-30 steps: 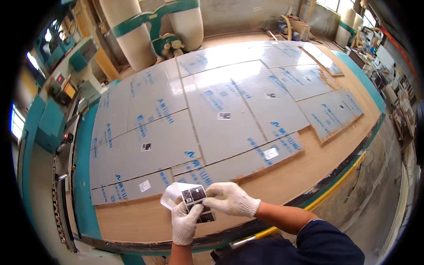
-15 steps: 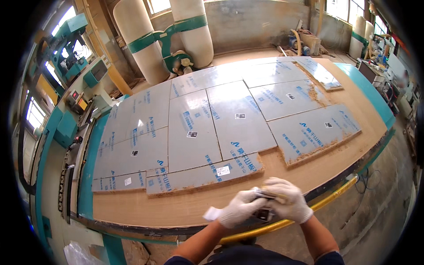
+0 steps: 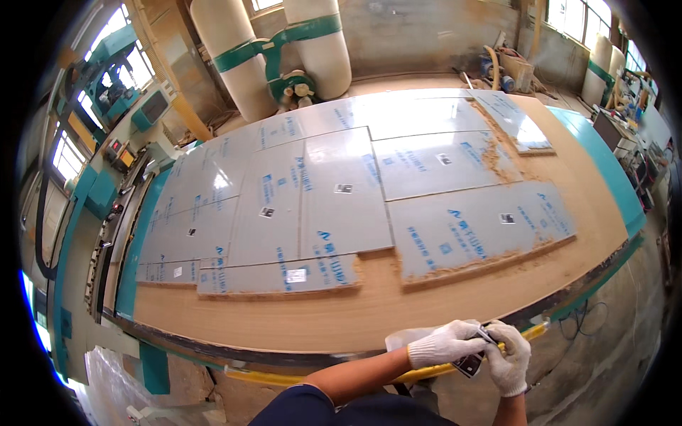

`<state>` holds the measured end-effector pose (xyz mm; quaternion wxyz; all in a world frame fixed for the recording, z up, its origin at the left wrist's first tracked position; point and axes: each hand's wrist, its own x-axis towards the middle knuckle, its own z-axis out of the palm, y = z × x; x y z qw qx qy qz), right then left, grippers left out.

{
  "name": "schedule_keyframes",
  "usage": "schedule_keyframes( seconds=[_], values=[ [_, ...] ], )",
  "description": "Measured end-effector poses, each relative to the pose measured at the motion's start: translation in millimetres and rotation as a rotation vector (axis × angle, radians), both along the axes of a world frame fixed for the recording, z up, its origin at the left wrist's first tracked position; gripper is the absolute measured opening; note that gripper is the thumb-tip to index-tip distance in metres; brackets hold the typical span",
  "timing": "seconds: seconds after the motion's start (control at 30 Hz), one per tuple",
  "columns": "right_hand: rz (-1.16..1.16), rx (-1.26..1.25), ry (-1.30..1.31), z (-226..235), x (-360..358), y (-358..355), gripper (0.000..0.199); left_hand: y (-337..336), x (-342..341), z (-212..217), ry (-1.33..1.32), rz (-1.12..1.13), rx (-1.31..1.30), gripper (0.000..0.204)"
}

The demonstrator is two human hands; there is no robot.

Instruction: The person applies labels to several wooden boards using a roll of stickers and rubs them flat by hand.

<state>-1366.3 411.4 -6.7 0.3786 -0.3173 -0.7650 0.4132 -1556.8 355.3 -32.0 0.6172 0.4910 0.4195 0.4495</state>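
My left hand [image 3: 447, 346] and my right hand [image 3: 510, 357], both in white knitted gloves, meet over the table's near edge, right of the middle. Their closed fingers touch around a small silvery thing [image 3: 486, 334], mostly covered by the gloves. A black-and-white printed label [image 3: 467, 363] hangs below the left fingers. Behind the left glove a pale strip of backing paper [image 3: 405, 337] sticks out to the left. A bit of yellow shows at the right fingers; I cannot make out what it belongs to.
Cut grey film-covered panels [image 3: 341, 213] lie on a brown board [image 3: 284, 319], several bearing small labels. Sawdust [image 3: 497, 160] lines some cuts. A yellow bar [image 3: 263, 378] runs along the near edge. Machinery [image 3: 114, 184] stands left; a dust collector [image 3: 295, 89] stands behind.
Both hands have shifted right and slightly down together, still closed on the small things. The view has turned, so the panels appear farther left.
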Motion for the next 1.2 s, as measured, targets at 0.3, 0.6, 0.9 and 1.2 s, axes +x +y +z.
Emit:
schedule_keyframes(
  seconds=[0.3,0.6,0.9,1.2],
  values=[
    [0.296,0.116,0.026,42.9,-30.7,107.8,0.011,32.2,8.4,49.0,-0.297,0.335,-0.195,0.027],
    [0.611,-0.224,0.046,48.9,-118.1,151.3,0.02,46.2,-58.6,39.0,-0.252,0.566,-0.115,0.026],
    [0.608,0.227,0.058,14.8,-99.3,187.1,0.031,85.9,-36.7,23.6,-0.349,0.654,-0.141,0.025],
    [0.111,0.244,-0.045,30.3,167.8,211.9,0.059,198.1,141.5,5.4,-0.336,0.184,-0.246,0.024]
  ],
)
